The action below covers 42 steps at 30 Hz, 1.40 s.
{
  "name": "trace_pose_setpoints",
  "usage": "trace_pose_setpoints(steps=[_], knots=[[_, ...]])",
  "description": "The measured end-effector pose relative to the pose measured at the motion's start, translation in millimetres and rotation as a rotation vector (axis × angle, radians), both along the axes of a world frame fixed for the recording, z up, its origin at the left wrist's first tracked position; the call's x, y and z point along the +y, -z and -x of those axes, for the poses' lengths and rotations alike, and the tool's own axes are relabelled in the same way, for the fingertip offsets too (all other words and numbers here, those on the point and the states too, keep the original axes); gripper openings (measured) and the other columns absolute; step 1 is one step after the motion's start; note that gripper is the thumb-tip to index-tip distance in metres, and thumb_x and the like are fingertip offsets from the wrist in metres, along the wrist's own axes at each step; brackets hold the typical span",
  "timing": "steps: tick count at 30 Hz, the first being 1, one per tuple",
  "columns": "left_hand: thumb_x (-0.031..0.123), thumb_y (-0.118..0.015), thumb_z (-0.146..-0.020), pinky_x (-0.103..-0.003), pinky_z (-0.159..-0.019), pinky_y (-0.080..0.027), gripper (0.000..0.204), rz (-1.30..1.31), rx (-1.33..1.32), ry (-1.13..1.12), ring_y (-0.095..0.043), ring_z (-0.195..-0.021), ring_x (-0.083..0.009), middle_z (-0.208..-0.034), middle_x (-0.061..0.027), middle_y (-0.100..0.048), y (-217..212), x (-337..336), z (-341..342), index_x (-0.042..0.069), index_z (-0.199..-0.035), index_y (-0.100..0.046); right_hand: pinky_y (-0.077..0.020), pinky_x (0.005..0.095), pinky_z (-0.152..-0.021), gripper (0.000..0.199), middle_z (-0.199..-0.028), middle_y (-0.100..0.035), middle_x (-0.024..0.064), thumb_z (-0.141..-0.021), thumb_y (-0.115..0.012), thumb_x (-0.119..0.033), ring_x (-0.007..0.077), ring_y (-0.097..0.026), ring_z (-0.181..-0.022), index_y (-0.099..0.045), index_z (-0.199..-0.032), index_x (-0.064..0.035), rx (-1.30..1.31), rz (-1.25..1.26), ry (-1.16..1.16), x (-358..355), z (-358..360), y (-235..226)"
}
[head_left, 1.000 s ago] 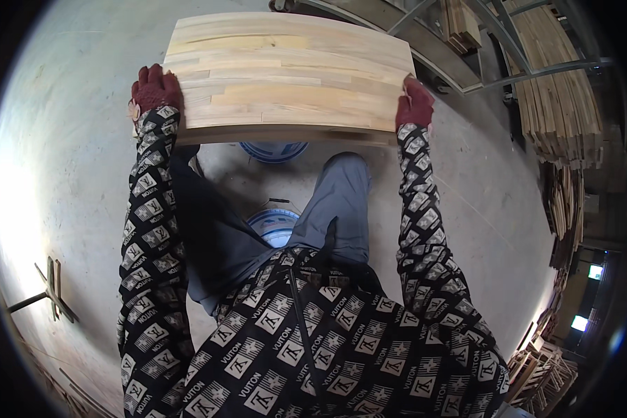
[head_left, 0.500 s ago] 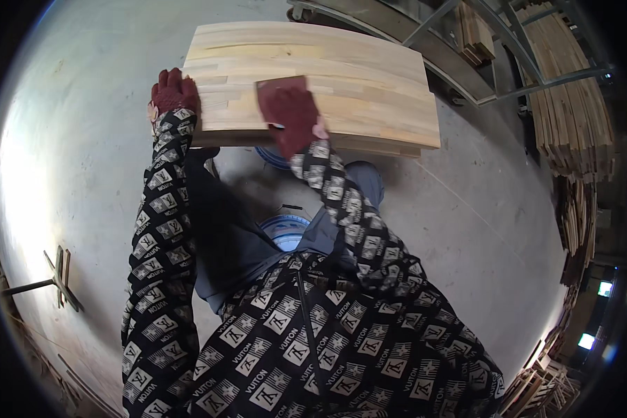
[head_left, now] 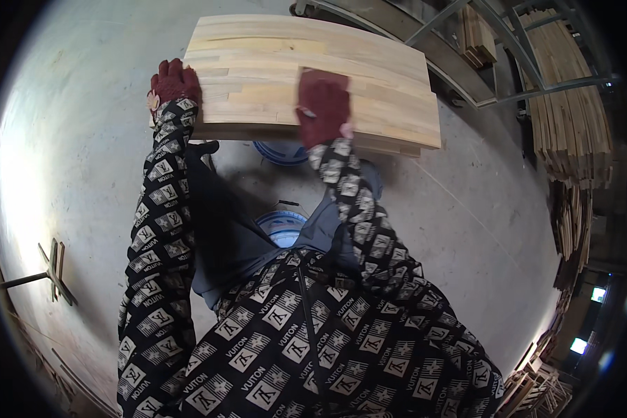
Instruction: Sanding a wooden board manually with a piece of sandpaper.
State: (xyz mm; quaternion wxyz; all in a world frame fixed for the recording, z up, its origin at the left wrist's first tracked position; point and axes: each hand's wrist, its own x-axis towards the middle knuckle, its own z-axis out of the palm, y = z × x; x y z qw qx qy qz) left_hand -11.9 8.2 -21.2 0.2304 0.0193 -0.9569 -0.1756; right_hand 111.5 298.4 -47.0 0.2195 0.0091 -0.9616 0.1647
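A light wooden panel of glued strips (head_left: 258, 56) lies flat in front of me, with another board edge (head_left: 390, 147) showing beneath it. Dark red gloves cover both hands. Under my right hand (head_left: 322, 111), a reddish-brown sheet of sandpaper (head_left: 325, 74) is pressed on the panel's top, right of its middle near the front edge; the hand is slightly blurred. At the panel's left end rests my left hand (head_left: 174, 83), its fingers stretched away from me against the edge. The palm side of that hand is hidden.
Blue-and-white buckets stand below: one (head_left: 283, 226) between my legs, another (head_left: 280, 152) partly under the panel. A metal-framed cart (head_left: 397, 42) is at the far right, beside stacked wooden boards (head_left: 571, 97). A small stand (head_left: 52, 272) sits on the floor at left.
My right hand has slid to the right across the panel with the sandpaper. My left hand stays at the panel's left end.
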Motion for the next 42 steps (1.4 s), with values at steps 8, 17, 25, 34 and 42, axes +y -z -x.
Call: trace_pose_setpoints(steps=[8, 17, 25, 34, 42], knots=[[0.033, -0.052, -0.094, -0.055, -0.097, -0.048, 0.040, 0.010, 0.027, 0.052, -0.057, -0.115, -0.0427, -0.132, -0.0176, -0.057, 3, -4, 3, 0.010, -0.125, -0.060, -0.0363, 0.0518, -0.110, 0.051, -0.126, -0.060, 0.0143, -0.071, -0.080, -0.019, 0.0363, -0.052, -0.123, -0.064, -0.118, -0.0068, 0.122, 0.030, -0.374, -2, -29, -19], [0.032, -0.052, -0.095, -0.053, -0.101, -0.046, 0.042, 0.025, -0.003, -0.025, -0.054, -0.122, -0.0427, -0.139, -0.0187, -0.056, 7, -4, 2, 0.009, -0.130, -0.059, -0.0346, 0.0555, -0.112, 0.050, -0.137, -0.060, 0.0194, -0.084, -0.070, -0.024, 0.0417, -0.049, -0.132, -0.063, -0.131, -0.0060, -0.036, -0.098, 0.359, 198, -68, 1], [0.031, -0.054, -0.094, -0.054, -0.099, -0.047, 0.039, -0.007, 0.023, 0.020, -0.056, -0.118, -0.0431, -0.136, -0.0182, -0.056, 4, -4, -4, 0.007, -0.125, -0.059, -0.0359, 0.0514, -0.111, 0.061, -0.129, -0.057, 0.0158, -0.068, -0.078, -0.020, 0.0377, -0.049, -0.127, -0.061, -0.125, -0.0067, 0.090, -0.016, -0.367, -61, -8, -27], [0.031, -0.056, -0.093, -0.052, -0.099, -0.048, 0.041, -0.039, -0.009, 0.022, -0.056, -0.118, -0.0411, -0.137, -0.0177, -0.056, -3, -2, -7, 0.007, -0.127, -0.060, -0.0325, 0.0527, -0.114, 0.054, -0.139, -0.060, 0.0165, -0.081, -0.070, -0.017, 0.0393, -0.049, -0.134, -0.063, -0.133, -0.0059, 0.140, -0.042, 0.052, 136, -77, -7], [0.034, -0.058, -0.093, -0.052, -0.097, -0.048, 0.040, -0.005, -0.022, -0.007, -0.057, -0.116, -0.0391, -0.132, -0.0156, -0.057, -9, -3, -8, 0.007, -0.123, -0.061, -0.0344, 0.0532, -0.113, 0.052, -0.143, -0.056, 0.0195, -0.091, -0.063, -0.031, 0.0399, -0.044, -0.137, -0.059, -0.135, -0.0039, -0.091, -0.169, 0.392, 112, -37, -2]])
